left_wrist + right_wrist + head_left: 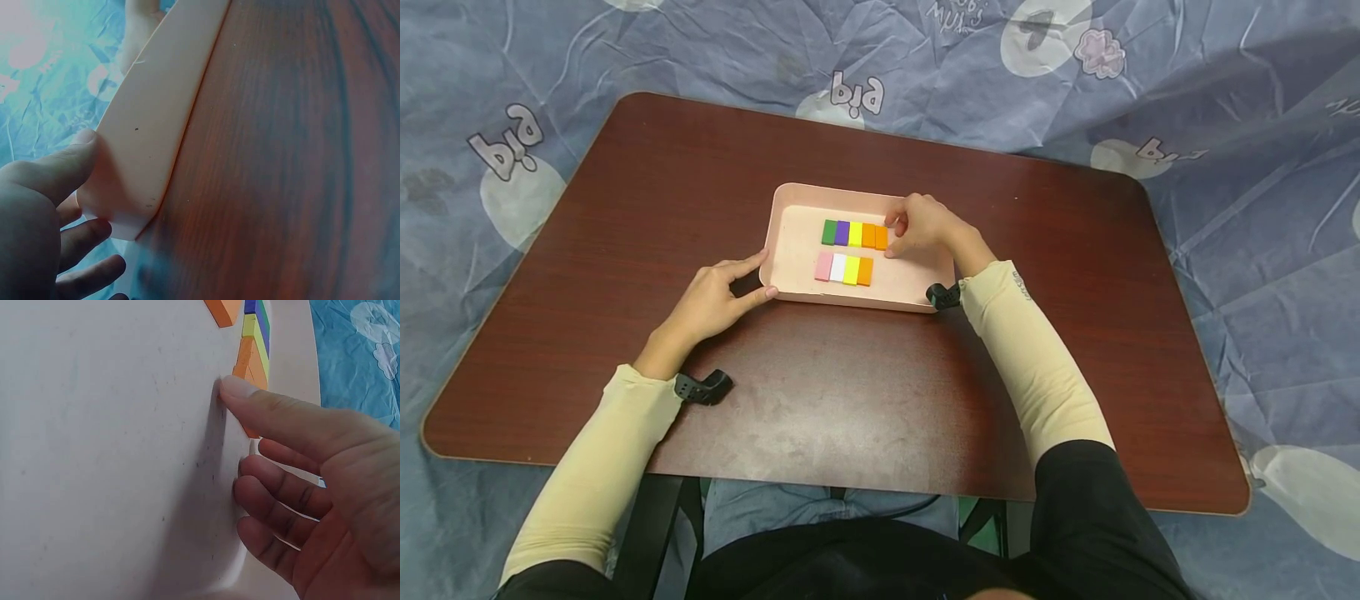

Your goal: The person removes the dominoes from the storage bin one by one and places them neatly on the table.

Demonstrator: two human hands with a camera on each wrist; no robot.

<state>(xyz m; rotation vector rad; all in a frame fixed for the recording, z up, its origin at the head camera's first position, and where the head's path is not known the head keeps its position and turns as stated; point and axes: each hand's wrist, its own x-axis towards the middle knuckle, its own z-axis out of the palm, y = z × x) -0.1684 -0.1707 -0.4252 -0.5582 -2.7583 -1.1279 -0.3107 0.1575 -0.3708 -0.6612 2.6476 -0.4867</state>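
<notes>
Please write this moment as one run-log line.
left hand: touching pink tray; right hand: at orange end block, upper row; colored blocks: two rows

Pale pink tray (793,242), multicoloured blocks (855,234)

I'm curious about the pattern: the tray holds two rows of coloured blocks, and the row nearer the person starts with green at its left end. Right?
Not quite: in the head view, the nearer row starts with a pink block at its left end. The tray does hold two rows of coloured blocks.

Brown wood-grain table (1075,250) — rumpled blue printed cloth (700,58) around.
</notes>
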